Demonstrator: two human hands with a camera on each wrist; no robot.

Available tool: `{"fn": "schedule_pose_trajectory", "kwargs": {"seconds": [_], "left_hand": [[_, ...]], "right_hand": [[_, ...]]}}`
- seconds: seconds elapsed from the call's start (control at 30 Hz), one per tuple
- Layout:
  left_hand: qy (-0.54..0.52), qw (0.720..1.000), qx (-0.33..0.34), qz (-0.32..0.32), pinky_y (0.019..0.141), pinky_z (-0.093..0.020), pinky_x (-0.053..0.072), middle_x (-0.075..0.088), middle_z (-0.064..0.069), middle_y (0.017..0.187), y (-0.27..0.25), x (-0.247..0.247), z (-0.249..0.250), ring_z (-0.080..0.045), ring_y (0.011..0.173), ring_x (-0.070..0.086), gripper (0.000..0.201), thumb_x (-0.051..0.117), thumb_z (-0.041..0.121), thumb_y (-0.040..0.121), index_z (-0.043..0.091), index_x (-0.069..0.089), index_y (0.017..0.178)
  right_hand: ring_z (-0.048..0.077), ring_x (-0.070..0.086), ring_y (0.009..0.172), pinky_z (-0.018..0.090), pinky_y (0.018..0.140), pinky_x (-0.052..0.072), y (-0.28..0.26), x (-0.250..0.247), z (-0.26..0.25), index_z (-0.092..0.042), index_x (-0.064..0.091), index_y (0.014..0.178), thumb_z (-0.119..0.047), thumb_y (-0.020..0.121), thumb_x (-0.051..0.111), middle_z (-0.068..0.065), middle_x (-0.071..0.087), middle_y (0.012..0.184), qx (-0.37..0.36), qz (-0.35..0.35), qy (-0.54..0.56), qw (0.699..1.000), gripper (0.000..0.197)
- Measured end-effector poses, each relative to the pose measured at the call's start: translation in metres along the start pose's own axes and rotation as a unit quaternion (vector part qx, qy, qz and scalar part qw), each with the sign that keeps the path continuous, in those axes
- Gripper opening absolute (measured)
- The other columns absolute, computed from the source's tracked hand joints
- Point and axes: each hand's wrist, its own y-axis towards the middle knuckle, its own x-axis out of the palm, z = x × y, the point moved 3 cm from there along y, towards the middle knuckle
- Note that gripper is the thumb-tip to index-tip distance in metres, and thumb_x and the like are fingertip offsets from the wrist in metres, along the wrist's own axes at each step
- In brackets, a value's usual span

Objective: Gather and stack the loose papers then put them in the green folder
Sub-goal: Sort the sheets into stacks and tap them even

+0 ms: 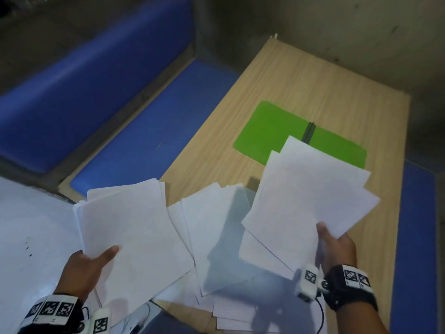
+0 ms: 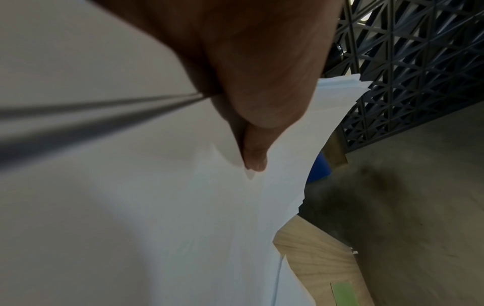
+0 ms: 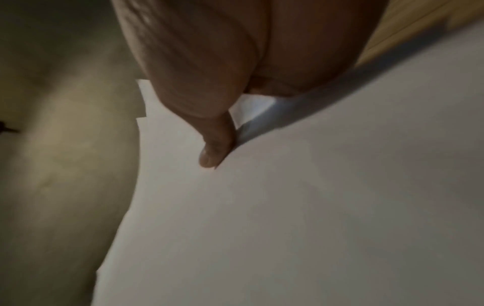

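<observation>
Two bundles of white paper are up in the air, one in each hand, and a third lot lies fanned out loose on the tabletop (image 1: 313, 75) between them; how many sheets are in each I cannot count. There is one green folder (image 1: 277, 131), lying open and flat towards the far right corner of the tabletop, its dark spine showing in the middle.

The left hand (image 1: 89, 266) reaches forward from the near left, palm under its bundle (image 1: 130, 232), thumb (image 2: 255, 153) laid on top, clamping the near edge of the sheets. The right hand (image 1: 337, 247) comes in from the near right edge in the same manner, thumb (image 3: 214, 149) pressed on the top sheet of its bundle (image 1: 308, 201), fingers hidden beneath.

The right bundle is splayed, its sheets slipping out of line, and its far corner overlaps the near edge of the folder as seen from above. The loose sheets (image 1: 216, 237) spread from the middle of the tabletop to its near edge. The folder lies well beyond both hands, nearer the right one. A blue padded bench (image 1: 149, 131) runs along the tabletop's left edge.
</observation>
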Motion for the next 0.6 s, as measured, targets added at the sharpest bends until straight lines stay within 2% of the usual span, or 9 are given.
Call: {"fn": "schedule_pose_trajectory", "kwargs": {"seconds": [0.1,0.2,0.27,0.33,0.37,0.43,0.5,0.57,0.6], "left_hand": [[0.011,1.0,-0.009,0.003,0.073,-0.043,0.051,0.07,-0.016,0.076,0.001,0.002,-0.007,-0.034,0.075,0.066,0.034,0.083,0.032,0.077,0.003,0.067,0.081],[0.022,0.999,-0.029,0.004,0.076,-0.046,0.054,0.071,-0.021,0.082,0.004,0.006,-0.014,-0.036,0.077,0.066,0.046,0.084,0.039,0.075,-0.002,0.068,0.088],[0.031,0.999,-0.032,0.001,0.076,-0.047,0.054,0.071,-0.022,0.083,0.004,0.01,-0.014,-0.037,0.077,0.066,0.05,0.084,0.04,0.074,-0.004,0.068,0.09],[0.035,0.999,-0.027,-0.001,0.073,-0.046,0.054,0.07,-0.022,0.082,0.003,0.013,-0.012,-0.037,0.076,0.065,0.047,0.083,0.038,0.076,-0.005,0.068,0.088],[0.039,0.999,-0.024,-0.001,0.07,-0.044,0.052,0.07,-0.022,0.081,0.002,0.014,-0.01,-0.037,0.075,0.065,0.046,0.083,0.037,0.077,-0.006,0.068,0.087],[0.053,0.998,-0.023,-0.003,0.066,-0.041,0.049,0.069,-0.023,0.081,0.0,0.016,-0.009,-0.036,0.074,0.064,0.048,0.082,0.037,0.077,-0.007,0.068,0.087],[0.065,0.998,-0.027,-0.004,0.067,-0.041,0.048,0.07,-0.024,0.083,0.0,0.019,-0.009,-0.037,0.076,0.064,0.051,0.082,0.039,0.076,-0.009,0.068,0.09],[0.07,0.997,-0.029,-0.006,0.071,-0.043,0.05,0.07,-0.024,0.086,0.0,0.022,-0.008,-0.038,0.078,0.064,0.054,0.083,0.04,0.075,-0.009,0.069,0.092],[0.073,0.997,-0.03,-0.008,0.073,-0.044,0.051,0.07,-0.025,0.086,-0.001,0.023,-0.007,-0.038,0.078,0.064,0.054,0.083,0.041,0.075,-0.009,0.069,0.093]], "right_hand": [[0.024,0.065,0.095,0.026,0.08,0.045,-0.008,0.024,-0.002,0.003,0.065,0.112,-0.011,0.088,0.066,0.013,0.068,0.102,-0.002,-0.075,-0.053,0.996,0.028],[0.022,0.063,0.077,0.022,0.063,0.053,-0.022,0.07,0.01,-0.009,0.066,0.093,-0.009,0.085,0.067,0.01,0.068,0.085,0.004,-0.163,-0.174,0.971,0.007],[0.028,0.066,0.083,0.033,0.073,0.056,-0.022,0.099,0.034,-0.01,0.068,0.088,-0.021,0.081,0.07,0.013,0.07,0.09,-0.012,-0.194,-0.31,0.931,0.013],[0.034,0.062,0.102,0.036,0.083,0.052,-0.024,0.12,0.05,-0.009,0.066,0.103,-0.035,0.078,0.069,0.015,0.063,0.111,-0.041,-0.185,-0.438,0.879,0.037],[0.035,0.058,0.109,0.036,0.086,0.049,-0.026,0.128,0.055,-0.01,0.059,0.114,-0.039,0.077,0.071,0.014,0.055,0.12,-0.042,-0.175,-0.463,0.868,0.049],[0.035,0.055,0.114,0.038,0.087,0.05,-0.033,0.14,0.058,-0.013,0.042,0.128,-0.038,0.071,0.078,0.012,0.046,0.127,-0.006,-0.169,-0.431,0.887,0.072],[0.033,0.06,0.107,0.039,0.084,0.054,-0.036,0.147,0.059,-0.015,0.032,0.129,-0.03,0.068,0.084,0.012,0.052,0.123,0.032,-0.175,-0.386,0.905,0.082],[0.027,0.062,0.097,0.038,0.084,0.055,-0.035,0.152,0.062,-0.016,0.034,0.127,-0.024,0.067,0.084,0.01,0.059,0.118,0.038,-0.191,-0.372,0.908,0.079],[0.026,0.062,0.099,0.036,0.086,0.054,-0.033,0.153,0.066,-0.014,0.038,0.129,-0.024,0.067,0.083,0.01,0.06,0.121,0.037,-0.204,-0.379,0.902,0.077]]}}
